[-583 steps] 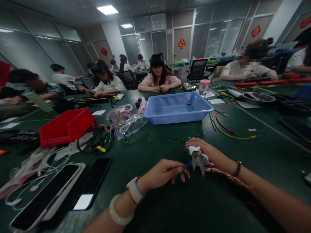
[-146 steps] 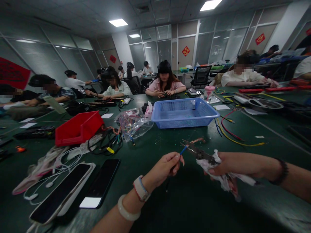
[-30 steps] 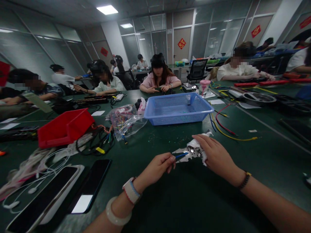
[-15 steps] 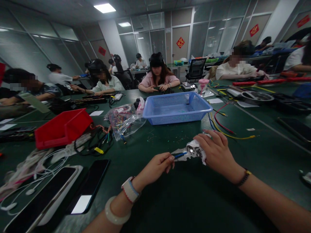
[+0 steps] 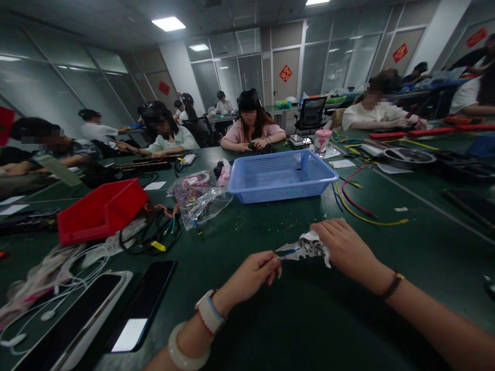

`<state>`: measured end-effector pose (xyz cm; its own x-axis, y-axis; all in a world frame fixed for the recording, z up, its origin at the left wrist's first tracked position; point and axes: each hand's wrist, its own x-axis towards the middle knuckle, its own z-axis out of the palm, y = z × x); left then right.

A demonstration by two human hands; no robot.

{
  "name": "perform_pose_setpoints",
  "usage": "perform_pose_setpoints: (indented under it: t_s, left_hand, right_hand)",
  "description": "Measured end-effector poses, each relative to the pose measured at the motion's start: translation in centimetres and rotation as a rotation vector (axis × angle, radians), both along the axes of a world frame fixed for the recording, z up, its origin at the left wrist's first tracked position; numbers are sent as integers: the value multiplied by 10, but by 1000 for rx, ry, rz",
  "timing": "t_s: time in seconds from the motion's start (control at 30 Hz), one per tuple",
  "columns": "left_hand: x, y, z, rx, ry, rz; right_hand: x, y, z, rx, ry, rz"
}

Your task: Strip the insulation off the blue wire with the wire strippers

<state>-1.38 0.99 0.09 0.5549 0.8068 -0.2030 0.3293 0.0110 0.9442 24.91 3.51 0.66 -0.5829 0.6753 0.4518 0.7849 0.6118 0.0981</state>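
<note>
Near the middle of the green table, my right hand is wrapped round the handles of a metal wire stripper, with white wrapping partly around it. The tool's jaws point left and stand apart. A short blue wire lies between them. My left hand pinches the left end of this wire just beside the jaw tips. Small scraps lie on the table beyond the tool.
Behind the hands is a blue basket. To its left are a plastic bag of wires and a red bin. Phones lie at the front left, yellow and red cables at the right. People sit across the table.
The wire stripper and both hands sit slightly lower in the view. The tool's jaws look more open around the blue wire, and less of the wire shows.
</note>
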Motion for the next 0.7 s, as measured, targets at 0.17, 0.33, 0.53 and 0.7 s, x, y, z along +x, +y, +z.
perform_pose_setpoints:
  t_s: [0.17,0.33,0.53,0.7]
  left_hand:
    - [1,0,0,-50,-4,-9]
    - [1,-2,6,-81,-19,-8]
    - [2,-1,7,-131,-62,-34]
    - [3,-2,4,-200,-136,-97]
  right_hand:
    - [1,-1,3,9,-26,-1]
    - [0,-1,5,35,-29,-8]
    - [2,1,-1,162,10,-31]
    - [8,0,-2,210,-21,-91]
